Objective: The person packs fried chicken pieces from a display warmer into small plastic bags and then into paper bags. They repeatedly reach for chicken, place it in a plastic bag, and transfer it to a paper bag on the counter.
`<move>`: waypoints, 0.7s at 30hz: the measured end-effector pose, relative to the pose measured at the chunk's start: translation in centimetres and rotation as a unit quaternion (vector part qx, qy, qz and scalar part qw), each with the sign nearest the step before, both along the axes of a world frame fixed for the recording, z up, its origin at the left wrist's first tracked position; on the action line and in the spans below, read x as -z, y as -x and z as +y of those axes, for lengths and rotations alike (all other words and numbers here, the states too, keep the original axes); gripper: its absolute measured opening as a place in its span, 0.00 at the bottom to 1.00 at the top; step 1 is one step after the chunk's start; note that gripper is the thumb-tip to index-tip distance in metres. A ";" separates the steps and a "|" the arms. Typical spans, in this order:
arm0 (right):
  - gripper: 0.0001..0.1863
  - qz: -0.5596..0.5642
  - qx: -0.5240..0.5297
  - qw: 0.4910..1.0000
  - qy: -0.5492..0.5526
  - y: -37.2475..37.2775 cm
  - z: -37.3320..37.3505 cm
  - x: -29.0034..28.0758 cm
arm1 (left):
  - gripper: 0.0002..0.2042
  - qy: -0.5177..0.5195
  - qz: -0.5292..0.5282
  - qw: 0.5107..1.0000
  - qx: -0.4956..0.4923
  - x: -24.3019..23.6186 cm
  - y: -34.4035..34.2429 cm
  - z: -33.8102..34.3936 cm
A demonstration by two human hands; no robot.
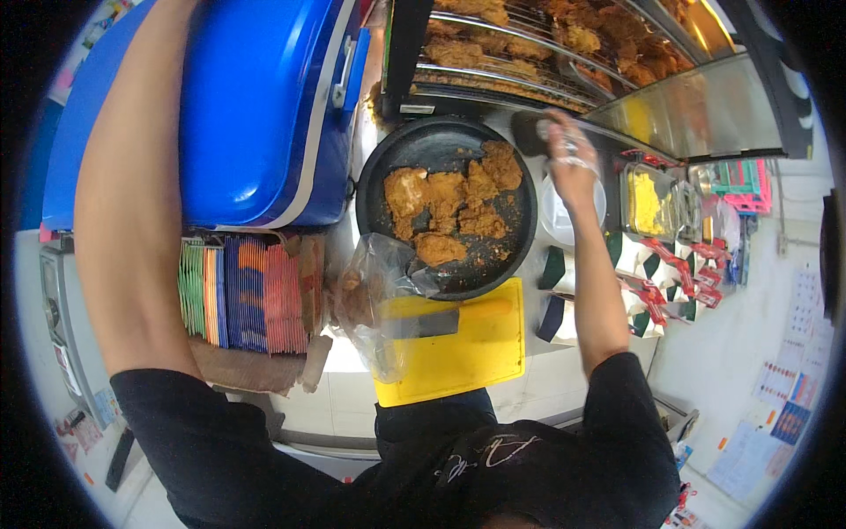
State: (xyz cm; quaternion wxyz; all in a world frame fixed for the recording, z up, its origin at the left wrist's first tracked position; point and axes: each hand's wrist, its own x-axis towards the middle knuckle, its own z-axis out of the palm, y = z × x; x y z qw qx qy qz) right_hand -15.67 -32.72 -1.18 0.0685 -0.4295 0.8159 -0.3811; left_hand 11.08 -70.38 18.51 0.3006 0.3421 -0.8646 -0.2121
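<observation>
Left hand's cut off past the far edge, so can't tell its state. Right hand is blurry beside the food cabinet; can't tell if it's open or gripping anything. Fried chicken's in the black pan, left of it. Wall papers on the right are unreadable.

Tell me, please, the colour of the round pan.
The round pan is black, clearest in the head view.

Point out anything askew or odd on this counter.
The yellow cutting board sits at an angle and appears to overhang the front of the counter. A clear plastic bag lies across its left side, partly overlapping the knife blade, which looks untidy.
</observation>
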 end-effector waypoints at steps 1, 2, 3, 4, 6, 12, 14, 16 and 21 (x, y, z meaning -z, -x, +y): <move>0.20 0.021 0.016 0.997 0.076 -2.0 0.4 -0.5 | 0.09 0.009 -0.002 1.000 0.001 0.4 0.0 -0.1; 0.19 0.038 0.029 0.986 0.163 -3.1 0.0 -0.9 | 0.10 0.029 -0.007 1.000 -0.002 -0.7 -0.3 0.0; 0.20 0.052 -0.011 0.989 0.135 -2.2 0.9 2.8 | 0.10 0.044 -0.009 0.999 0.006 -1.2 0.2 0.0; 0.21 0.151 -0.008 0.988 0.015 -0.7 3.0 9.6 | 0.09 0.031 -0.002 0.999 0.019 -1.2 1.2 0.2; 0.23 0.079 -0.030 0.988 -0.128 -3.5 1.0 5.6 | 0.09 0.005 0.000 1.000 0.002 -0.6 -0.2 -0.6; 0.20 0.104 -0.021 0.988 0.115 -1.5 -2.1 0.3 | 0.09 -0.037 0.016 0.999 0.013 -0.6 -0.3 -1.6; 0.23 0.049 -0.038 0.994 0.087 -1.8 -0.9 5.7 | 0.09 -0.043 0.016 0.999 -0.006 -1.1 0.0 -1.4; 0.26 0.182 -0.071 0.978 -0.072 -1.9 0.1 7.3 | 0.09 -0.019 0.019 0.999 0.017 0.1 0.9 -1.8; 0.23 -0.025 -0.073 0.997 -0.001 -0.3 -4.2 -1.3 | 0.08 -0.002 0.012 1.000 -0.007 -0.7 -1.0 -1.9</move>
